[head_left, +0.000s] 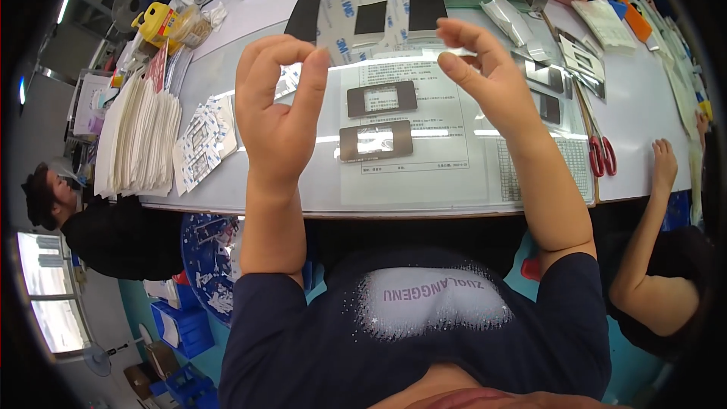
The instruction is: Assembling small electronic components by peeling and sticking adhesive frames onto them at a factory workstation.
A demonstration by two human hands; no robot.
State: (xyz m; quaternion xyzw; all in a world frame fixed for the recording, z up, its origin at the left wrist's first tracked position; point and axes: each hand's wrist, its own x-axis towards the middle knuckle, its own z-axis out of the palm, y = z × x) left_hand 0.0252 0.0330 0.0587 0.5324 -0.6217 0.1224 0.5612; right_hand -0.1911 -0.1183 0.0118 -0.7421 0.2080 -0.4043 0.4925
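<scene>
A white backing sheet (333, 24) printed in blue, with a square cutout, stands over a black board (429, 11). My left hand (280, 106) has thumb and forefinger closed on its lower left corner. My right hand (488, 76) is raised to the right of the sheet, thumb and fingers apart, holding nothing. Between my forearms lie two dark rectangular panels with clear windows: an upper panel (354, 103) and a lower panel (402, 139). Both rest on the glass table top over a printed page (447, 148).
Left are a stack of white sheets (136, 136), loose cutout pieces (203, 140) and a yellow bottle (157, 24). Red-handled scissors (603, 156) and more dark panels (547, 106) lie right. A blue scrap bin (198, 257) stands below the edge. A co-worker's hand (663, 163) is far right.
</scene>
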